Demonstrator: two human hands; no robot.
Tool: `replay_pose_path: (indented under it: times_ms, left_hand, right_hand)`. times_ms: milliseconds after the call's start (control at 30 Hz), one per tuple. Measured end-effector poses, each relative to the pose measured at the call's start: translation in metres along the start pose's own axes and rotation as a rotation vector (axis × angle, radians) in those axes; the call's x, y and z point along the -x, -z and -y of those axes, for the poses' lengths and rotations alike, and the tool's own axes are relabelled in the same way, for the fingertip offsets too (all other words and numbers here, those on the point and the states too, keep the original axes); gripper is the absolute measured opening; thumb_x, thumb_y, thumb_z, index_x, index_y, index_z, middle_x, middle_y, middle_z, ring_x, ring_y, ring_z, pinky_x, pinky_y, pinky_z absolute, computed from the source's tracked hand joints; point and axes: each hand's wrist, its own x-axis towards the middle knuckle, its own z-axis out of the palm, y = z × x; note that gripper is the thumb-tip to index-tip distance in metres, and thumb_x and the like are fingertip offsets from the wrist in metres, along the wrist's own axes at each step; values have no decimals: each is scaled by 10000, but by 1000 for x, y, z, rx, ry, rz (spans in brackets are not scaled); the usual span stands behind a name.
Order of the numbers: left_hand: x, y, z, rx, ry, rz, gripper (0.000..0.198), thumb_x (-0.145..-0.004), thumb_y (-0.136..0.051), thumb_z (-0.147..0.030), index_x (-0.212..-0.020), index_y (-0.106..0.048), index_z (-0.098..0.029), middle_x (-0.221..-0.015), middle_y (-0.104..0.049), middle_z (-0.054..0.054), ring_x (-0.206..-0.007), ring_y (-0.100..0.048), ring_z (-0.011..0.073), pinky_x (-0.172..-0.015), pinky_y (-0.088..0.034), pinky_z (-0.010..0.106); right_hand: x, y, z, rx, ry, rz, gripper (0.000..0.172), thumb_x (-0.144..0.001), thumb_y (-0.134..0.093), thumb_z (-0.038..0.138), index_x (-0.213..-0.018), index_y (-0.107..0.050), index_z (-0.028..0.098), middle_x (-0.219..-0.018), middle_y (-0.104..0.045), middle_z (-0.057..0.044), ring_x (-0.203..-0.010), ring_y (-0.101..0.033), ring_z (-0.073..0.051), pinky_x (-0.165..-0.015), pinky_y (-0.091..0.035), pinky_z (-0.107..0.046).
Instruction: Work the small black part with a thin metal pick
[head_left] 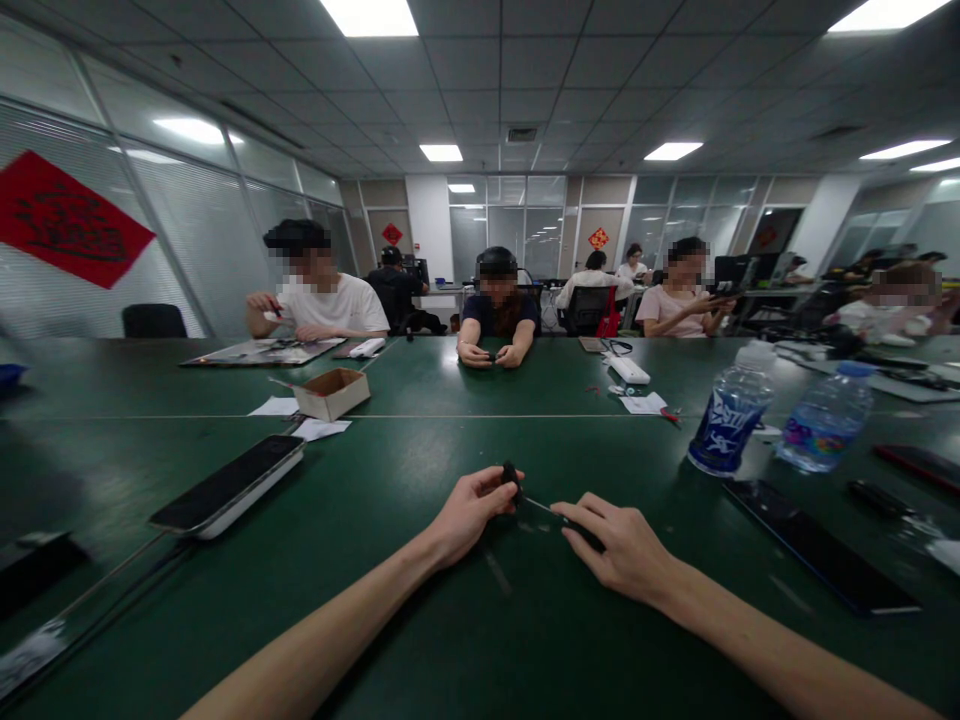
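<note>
Hands (471, 515) (616, 550) pinching black part (511, 483) and metal shaft (537, 505)

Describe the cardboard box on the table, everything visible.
The small brown cardboard box sits flat on the dark green table. Its top looks open, but any contents can't be made out. No printing shows on it. White paper slips lie beside its left end and front corner, and a thin stick-like item reaches its left end.

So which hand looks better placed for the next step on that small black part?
Probably the right hand: it holds a black-handled, thin-shafted tool with its tip pointing at the small black part, which the left hand is already gripping.
</note>
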Motion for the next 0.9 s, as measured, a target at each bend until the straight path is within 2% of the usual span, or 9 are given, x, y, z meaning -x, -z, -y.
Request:
replay_pose_path:
  times_ms: [233, 533, 900]
  left_hand:
    - [1, -1, -3, -63, -21, 25, 339, -808, -610, -371, -1070, -611, -156, -1019, -605, 79, -926, -558, 204, -833, -430, 324]
    - [5, -2, -9, -150, -49, 43, 297, -788, -634, -323, -1026, -615, -145, -1008, -628, 77, -955, -571, 217, -865, -438, 330]
    - [6, -5, -8, -160, -96, 34, 280, -761, -665, -283, -999, -625, -141, -1002, -636, 74, -951, -578, 209, -888, -429, 333]
  right_hand:
    - [2, 2, -1, -41, 14, 30, 348, -942, -429, 283, -1288, -460, 271, -976, -567, -44, -682, -543, -129, -586, -455, -247]
    - [3, 1, -3, -63, 58, 66, 337, -964, -387, 279, -1290, -457, 233, -929, -605, -45, -750, -572, -151, -684, -458, -272]
    - [3, 2, -3, -51, 66, 82, 324, -959, -410, 257, -1274, -458, 204, -875, -597, -30, -703, -558, -126, -635, -438, -235]
